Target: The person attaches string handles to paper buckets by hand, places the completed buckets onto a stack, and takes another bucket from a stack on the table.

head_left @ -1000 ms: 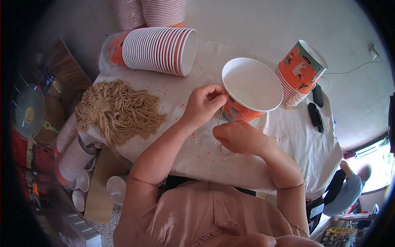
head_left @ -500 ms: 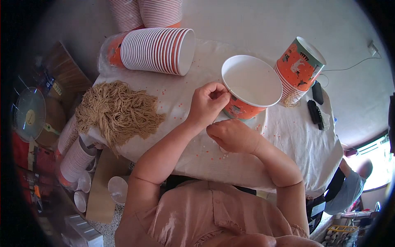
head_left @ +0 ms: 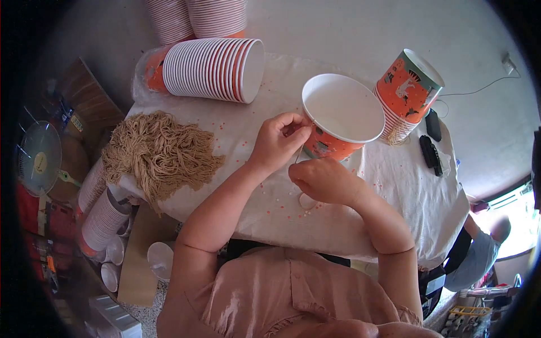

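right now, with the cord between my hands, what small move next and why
Perhaps gently draw the thin cord taut with your right hand, left hand steady: the cord spans both hands, and the left one sits against the printed orange tub, hiding whether it's secured there.

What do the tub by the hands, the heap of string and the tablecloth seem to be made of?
Tub: probably paperboard, smooth and perhaps coated, judging by the rolled white rim and printed orange outside.
String: matte tan fibre, maybe cotton or jute; it lies in loose, tangled strands.
Tablecloth: seemingly plain, dull fabric, since it creases and drapes; which fibre, I can't tell.
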The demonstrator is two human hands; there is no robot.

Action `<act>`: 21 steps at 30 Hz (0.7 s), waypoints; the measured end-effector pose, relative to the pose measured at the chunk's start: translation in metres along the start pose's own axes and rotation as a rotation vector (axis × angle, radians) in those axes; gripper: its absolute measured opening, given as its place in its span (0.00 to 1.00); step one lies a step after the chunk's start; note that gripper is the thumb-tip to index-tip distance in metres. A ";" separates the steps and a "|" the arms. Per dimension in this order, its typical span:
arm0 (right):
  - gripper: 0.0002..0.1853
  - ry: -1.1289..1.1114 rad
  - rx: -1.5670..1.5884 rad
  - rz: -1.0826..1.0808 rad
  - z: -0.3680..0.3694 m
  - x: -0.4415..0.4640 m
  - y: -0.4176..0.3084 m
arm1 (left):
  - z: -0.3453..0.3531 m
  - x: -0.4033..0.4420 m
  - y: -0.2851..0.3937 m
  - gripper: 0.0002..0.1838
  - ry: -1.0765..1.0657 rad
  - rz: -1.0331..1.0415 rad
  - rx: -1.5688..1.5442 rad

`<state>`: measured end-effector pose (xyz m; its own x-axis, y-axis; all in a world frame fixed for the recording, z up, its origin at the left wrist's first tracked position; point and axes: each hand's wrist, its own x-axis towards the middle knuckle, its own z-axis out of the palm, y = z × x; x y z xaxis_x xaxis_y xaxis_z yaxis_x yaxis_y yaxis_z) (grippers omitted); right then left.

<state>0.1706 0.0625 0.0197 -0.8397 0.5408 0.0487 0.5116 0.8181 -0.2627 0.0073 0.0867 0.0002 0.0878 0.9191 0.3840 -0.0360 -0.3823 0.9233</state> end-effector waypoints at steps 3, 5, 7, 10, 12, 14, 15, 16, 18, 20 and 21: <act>0.03 0.072 0.091 -0.032 -0.013 -0.005 0.002 | -0.008 0.002 -0.006 0.06 -0.002 0.026 0.048; 0.03 0.115 0.157 -0.063 -0.025 -0.008 0.002 | -0.010 0.003 -0.006 0.06 0.027 0.067 0.070; 0.02 0.154 0.347 -0.072 -0.040 -0.013 -0.002 | -0.009 0.000 0.004 0.05 0.127 0.067 0.074; 0.02 0.304 0.468 0.009 -0.065 -0.025 -0.009 | -0.006 -0.003 0.011 0.07 0.159 0.211 0.126; 0.03 0.393 0.537 0.073 -0.078 -0.034 -0.009 | -0.001 -0.008 0.018 0.09 0.095 0.271 0.208; 0.02 0.448 0.619 0.114 -0.085 -0.039 -0.004 | 0.007 -0.014 0.024 0.12 -0.023 0.334 0.312; 0.02 0.453 0.618 0.116 -0.085 -0.039 0.000 | 0.011 -0.015 0.024 0.12 -0.028 0.337 0.311; 0.03 0.527 0.637 0.112 -0.085 -0.038 0.004 | 0.014 -0.015 0.023 0.13 -0.063 0.361 0.396; 0.03 0.611 0.667 0.130 -0.087 -0.039 0.009 | 0.018 -0.014 0.020 0.12 -0.081 0.389 0.405; 0.04 0.648 0.794 0.105 -0.088 -0.038 0.012 | 0.009 -0.010 0.022 0.11 -0.069 0.398 0.412; 0.04 0.678 0.921 0.079 -0.089 -0.039 0.014 | 0.004 -0.007 0.023 0.10 -0.052 0.404 0.415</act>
<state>0.2265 0.0702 0.1003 -0.3975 0.8072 0.4364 -0.0035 0.4743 -0.8804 0.0093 0.0707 0.0191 0.1972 0.6906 0.6959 0.3157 -0.7167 0.6218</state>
